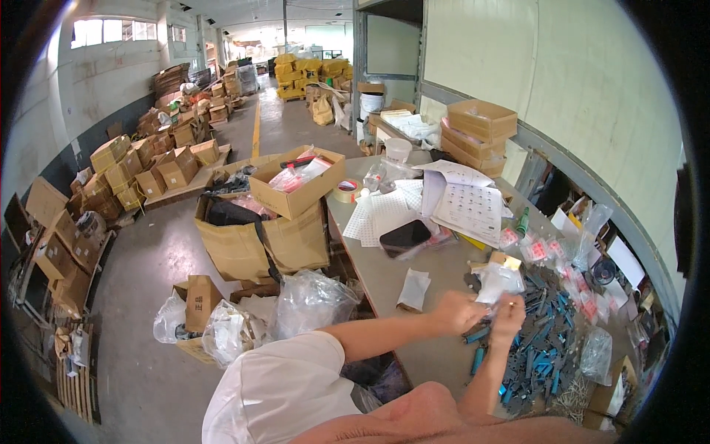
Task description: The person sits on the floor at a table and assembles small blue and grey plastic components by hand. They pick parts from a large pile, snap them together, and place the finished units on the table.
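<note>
My left hand (458,313) and my right hand (509,317) are close together over the table, fingers closed in a pinch. Something small and pale shows at my right fingertips, too small to name. Just beyond the fingers lies a clear plastic bag (500,281); whether either hand grips it I cannot tell. Beside and below my right hand spreads a heap of blue and dark grey small parts (543,348). A small white packet (414,289) lies on the table to the left of my hands.
On the table (370,274) are a black phone (405,235), printed sheets (467,211), a tape roll (346,191) and red-and-clear packets (540,250). Stacked cartons (481,129) stand at its far end. Left of it are a large open carton (259,244) and bulky plastic bags (314,303).
</note>
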Available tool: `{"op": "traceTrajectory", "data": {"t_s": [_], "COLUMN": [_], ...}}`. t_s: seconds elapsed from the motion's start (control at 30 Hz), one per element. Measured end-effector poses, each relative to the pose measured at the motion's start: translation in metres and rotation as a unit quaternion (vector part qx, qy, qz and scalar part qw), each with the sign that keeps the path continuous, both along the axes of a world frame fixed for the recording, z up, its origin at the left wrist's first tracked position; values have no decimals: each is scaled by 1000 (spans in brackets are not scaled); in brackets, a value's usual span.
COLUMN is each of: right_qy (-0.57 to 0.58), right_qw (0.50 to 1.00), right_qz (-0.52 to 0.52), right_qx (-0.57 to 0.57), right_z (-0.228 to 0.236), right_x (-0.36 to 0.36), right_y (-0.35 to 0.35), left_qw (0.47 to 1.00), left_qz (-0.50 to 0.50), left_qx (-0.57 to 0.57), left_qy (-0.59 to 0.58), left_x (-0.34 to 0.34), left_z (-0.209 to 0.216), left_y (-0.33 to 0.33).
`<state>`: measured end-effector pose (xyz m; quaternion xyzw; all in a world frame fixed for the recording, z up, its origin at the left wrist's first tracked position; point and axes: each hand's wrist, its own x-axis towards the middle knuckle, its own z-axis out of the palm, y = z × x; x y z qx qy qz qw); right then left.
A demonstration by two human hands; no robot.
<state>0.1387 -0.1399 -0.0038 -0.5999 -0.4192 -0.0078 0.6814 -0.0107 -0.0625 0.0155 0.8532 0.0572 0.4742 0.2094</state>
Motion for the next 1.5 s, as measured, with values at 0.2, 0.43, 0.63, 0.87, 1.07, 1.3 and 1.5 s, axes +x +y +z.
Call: {"op": "traceTrajectory", "data": {"t_s": [0.2,0.43,0.63,0.87,1.07,1.3,1.5], "right_qy": [405,484,477,402,349,256,73], "right_qw": [893,823,808,859,859,893,973], "right_qz": [10,-13,-104,-160,-226,-247,-140], "right_qx": [198,298,331,275,299,276,168], "right_z": [16,-24,-10,10,11,1,-14], "right_x": [15,73,70,58,62,59,-7], "right_y": [-11,-31,-38,-50,-51,-38,15], "left_qw": [982,843,791,705,639,760,823], "left_qz": [-35,-285,-268,-353,-371,-297,-287], "left_qx": [-181,-437,-506,-602,-671,-578,-489], "left_qy": [33,130,213,121,54,-18,30], "left_x": [33,56,64,86,111,104,35], "left_z": [-9,-8,9,37,50,42,47], "left_y": [-3,-22,-12,4,24,35,82]}}
